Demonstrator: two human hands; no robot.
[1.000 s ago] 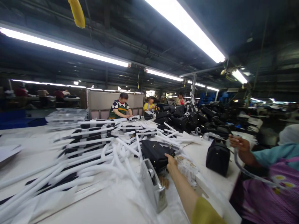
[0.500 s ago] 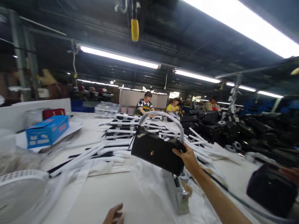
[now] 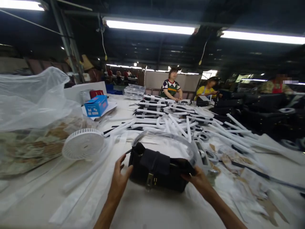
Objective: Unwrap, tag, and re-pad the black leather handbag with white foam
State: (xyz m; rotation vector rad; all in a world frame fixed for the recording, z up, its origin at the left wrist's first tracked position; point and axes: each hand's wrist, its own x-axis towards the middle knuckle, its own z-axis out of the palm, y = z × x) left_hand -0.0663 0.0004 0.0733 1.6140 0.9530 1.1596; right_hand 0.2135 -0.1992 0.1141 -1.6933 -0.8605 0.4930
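Observation:
A black handbag (image 3: 159,171) is upright in front of me, low over the white table. Its flap strap with a metal clasp hangs down the front, and its arched handle (image 3: 166,135) is wrapped in clear plastic. My left hand (image 3: 120,175) grips the bag's left end, thumb at the front and fingers by a small dark tab. At the right end, my right hand (image 3: 200,181) is closed on the side, its fingers partly hidden by the bag. Right behind the bag sits a grey tape dispenser (image 3: 201,156).
A white fan (image 3: 83,144) and a clear plastic sack (image 3: 35,140) are at left, with a blue box (image 3: 96,106) behind. White-wrapped straps (image 3: 152,113) pile across the table. Black bags (image 3: 262,111) are heaped right. A co-worker (image 3: 171,86) sits opposite.
The handbag has come down and nearer to me, its flap strap now showing. My left hand has risen from the table to the bag's left end. The view has turned right and down.

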